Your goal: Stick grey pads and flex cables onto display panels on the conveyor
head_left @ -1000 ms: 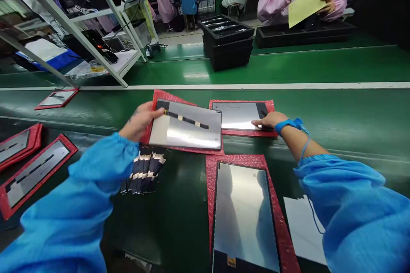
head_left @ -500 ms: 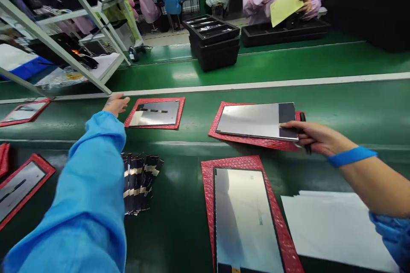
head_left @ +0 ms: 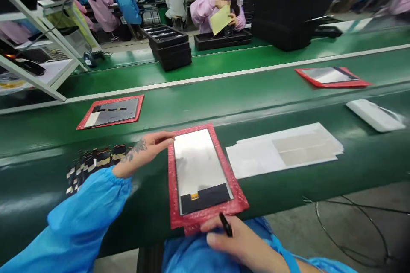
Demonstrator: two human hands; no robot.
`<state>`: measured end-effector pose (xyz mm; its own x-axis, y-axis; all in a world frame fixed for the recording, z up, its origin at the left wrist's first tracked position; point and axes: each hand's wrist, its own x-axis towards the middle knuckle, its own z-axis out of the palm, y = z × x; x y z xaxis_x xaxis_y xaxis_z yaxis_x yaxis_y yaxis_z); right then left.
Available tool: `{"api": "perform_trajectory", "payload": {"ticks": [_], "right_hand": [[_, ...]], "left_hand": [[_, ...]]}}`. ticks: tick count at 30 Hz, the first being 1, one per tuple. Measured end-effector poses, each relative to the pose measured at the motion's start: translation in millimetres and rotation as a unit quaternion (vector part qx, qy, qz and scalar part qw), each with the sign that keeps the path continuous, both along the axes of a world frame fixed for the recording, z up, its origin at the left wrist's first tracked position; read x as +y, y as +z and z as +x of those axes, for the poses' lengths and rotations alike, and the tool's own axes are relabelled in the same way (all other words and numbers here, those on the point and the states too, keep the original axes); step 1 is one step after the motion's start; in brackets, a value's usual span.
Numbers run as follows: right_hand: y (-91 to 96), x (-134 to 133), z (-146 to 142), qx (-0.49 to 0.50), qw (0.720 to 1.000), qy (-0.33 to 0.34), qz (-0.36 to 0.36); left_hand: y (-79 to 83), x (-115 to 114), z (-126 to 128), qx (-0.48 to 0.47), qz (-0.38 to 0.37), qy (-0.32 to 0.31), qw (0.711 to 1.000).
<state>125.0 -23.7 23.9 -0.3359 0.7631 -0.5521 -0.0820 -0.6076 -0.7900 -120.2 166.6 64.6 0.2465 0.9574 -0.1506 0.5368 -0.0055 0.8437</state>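
A silver panel (head_left: pixel 197 164) with a dark lower band lies on a red bubble-wrap sheet (head_left: pixel 235 187) at the near edge of the green bench (head_left: pixel 288 98). My left hand (head_left: pixel 145 149) rests flat against the sheet's upper left edge, fingers stretched out. Low in the view, my right hand (head_left: pixel 240 245) pinches the sheet's near edge with a black pen (head_left: pixel 226 225) between its fingers. A fan of dark strips (head_left: pixel 92 160) lies just left of my left wrist.
A stack of white sheets (head_left: pixel 283 149) lies right of the panel. Another panel on red wrap (head_left: pixel 112 111) sits on the belt at left, a third (head_left: pixel 331 76) far right. A white block (head_left: pixel 373 115) lies at right. Black trays (head_left: pixel 171 49) and seated workers are behind.
Both hands have left the two far panels and come back to the near panel on red wrap. My view has swung right and down. The left panel now lies alone on the belt.
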Motion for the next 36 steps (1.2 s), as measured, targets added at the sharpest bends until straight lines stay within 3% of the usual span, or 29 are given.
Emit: {"api": "perform_trajectory", "payload": {"ticks": [2, 4, 6, 8, 10, 13, 16, 18, 21, 27, 36], "right_hand": [[5.1, -6, 28, -0.013, 0.999, -0.033, 0.034], [9.0, -1, 67, -0.038, 0.985, -0.159, 0.051], [8.3, 10, 113, -0.061, 0.943, -0.318, 0.077], [3.4, 21, 159, -0.078, 0.893, -0.429, 0.114], [-3.7, 29, 201, -0.100, 0.867, -0.472, 0.127], [-13.7, 42, 250, -0.129, 0.856, -0.485, 0.126], [-21.6, 61, 282, -0.144, 0.851, -0.488, 0.128], [-26.6, 74, 293, -0.154, 0.851, -0.485, 0.130], [-34.6, 89, 299, -0.166, 0.861, -0.464, 0.130], [-46.1, 97, 298, -0.176, 0.875, -0.437, 0.114], [-45.9, 97, 299, -0.186, 0.884, -0.414, 0.115]], "left_hand": [[-12.5, -12, 26, 0.012, 0.015, -0.059, 0.998], [-25.1, -20, 54, 0.035, 0.048, -0.126, 0.990], [-36.3, -25, 86, 0.070, 0.099, -0.211, 0.970], [-45.1, -27, 125, 0.119, 0.162, -0.295, 0.934], [-51.4, -25, 171, 0.156, 0.210, -0.350, 0.899], [-56.7, -16, 247, 0.167, 0.233, -0.389, 0.876], [-60.8, -6, 312, 0.180, 0.242, -0.418, 0.857], [-66.4, 0, 338, 0.199, 0.241, -0.438, 0.843], [-82.5, 7, 350, 0.221, 0.236, -0.465, 0.825], [-115.3, 12, 334, 0.192, 0.275, -0.463, 0.820], [-114.6, 8, 334, 0.191, 0.280, -0.459, 0.821]]}}
